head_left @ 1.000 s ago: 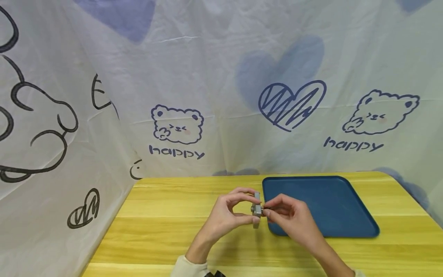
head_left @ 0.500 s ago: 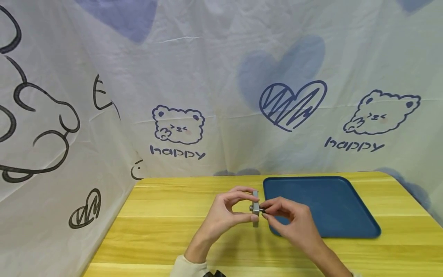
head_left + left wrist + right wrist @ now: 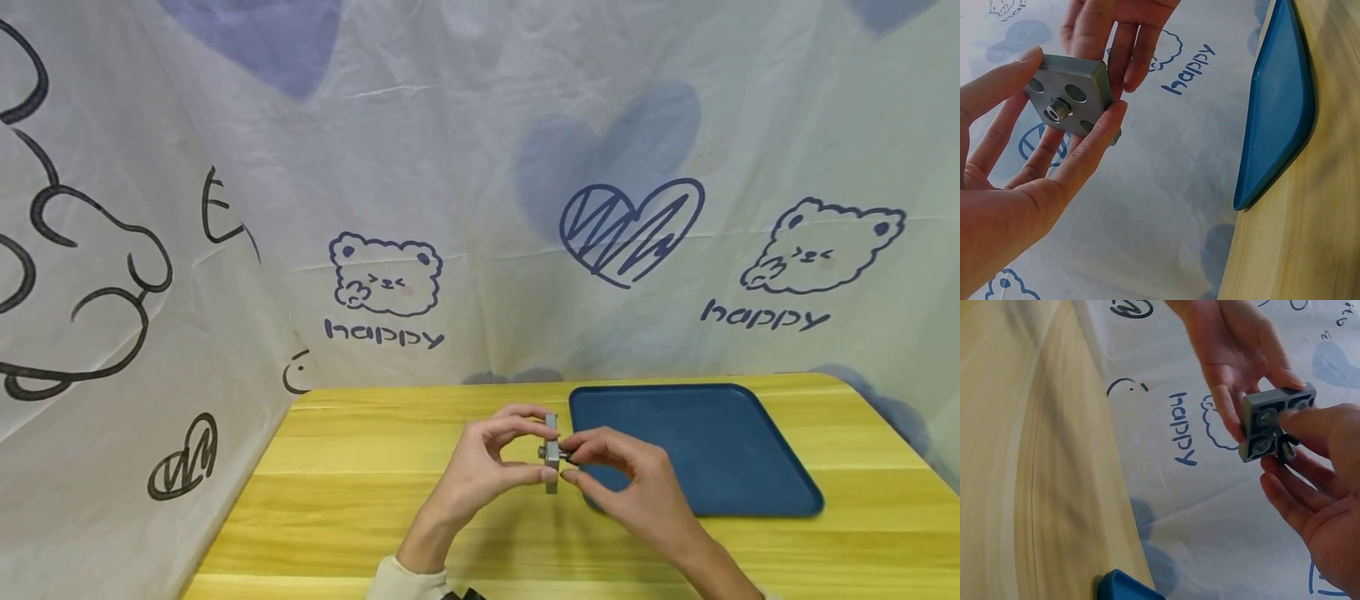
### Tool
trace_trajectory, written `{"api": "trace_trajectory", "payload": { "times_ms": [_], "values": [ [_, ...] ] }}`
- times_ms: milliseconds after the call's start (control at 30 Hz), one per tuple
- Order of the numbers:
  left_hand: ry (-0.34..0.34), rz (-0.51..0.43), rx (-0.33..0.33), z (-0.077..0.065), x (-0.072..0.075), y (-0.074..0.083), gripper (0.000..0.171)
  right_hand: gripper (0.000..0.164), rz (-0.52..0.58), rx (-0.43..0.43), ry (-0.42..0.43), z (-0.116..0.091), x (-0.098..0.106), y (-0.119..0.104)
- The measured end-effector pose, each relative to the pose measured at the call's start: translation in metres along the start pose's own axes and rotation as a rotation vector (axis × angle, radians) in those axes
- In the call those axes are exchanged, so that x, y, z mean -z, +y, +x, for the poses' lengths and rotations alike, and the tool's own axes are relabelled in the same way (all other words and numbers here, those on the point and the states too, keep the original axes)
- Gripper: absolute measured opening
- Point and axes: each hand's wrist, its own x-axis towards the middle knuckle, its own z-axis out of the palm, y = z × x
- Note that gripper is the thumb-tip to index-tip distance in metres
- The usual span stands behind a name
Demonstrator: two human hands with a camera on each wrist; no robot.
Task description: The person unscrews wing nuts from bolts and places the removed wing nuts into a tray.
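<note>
My left hand [image 3: 480, 462] holds a small grey square block [image 3: 552, 454] upright above the table, thumb below and fingers above on its edges. In the left wrist view, a bolt head [image 3: 1056, 110] stands out from the middle of the block's face, among several round holes. On the opposite, ribbed face in the right wrist view, a dark wing nut [image 3: 1287, 450] sits on the bolt's end. My right hand [image 3: 641, 479] has its thumb and forefinger curled at this wing nut, the thumb slightly parted from it. The fingers partly cover the nut.
A dark blue tray [image 3: 705, 450] lies on the yellow wood-grain table [image 3: 337, 483], behind and to the right of the hands. A pale printed cloth [image 3: 487, 167] hangs along the back and left of the table.
The right thumb and forefinger have spread a little around the wing nut, and more of it shows. The left hand holds the block nearly still, with a slight leftward shift.
</note>
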Motion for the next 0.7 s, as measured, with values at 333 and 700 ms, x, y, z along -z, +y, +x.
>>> {"api": "trace_trajectory", "payload": {
  "times_ms": [333,700],
  "values": [
    [-0.011,-0.021,0.019,0.0,-0.005,0.001,0.035,0.022,0.186,-0.464,-0.01,0.007,0.013,-0.003],
    [-0.035,-0.025,0.06,0.001,-0.008,0.001,0.034,0.042,0.464,-0.774,-0.136,0.007,0.018,-0.002]
  ]
}}
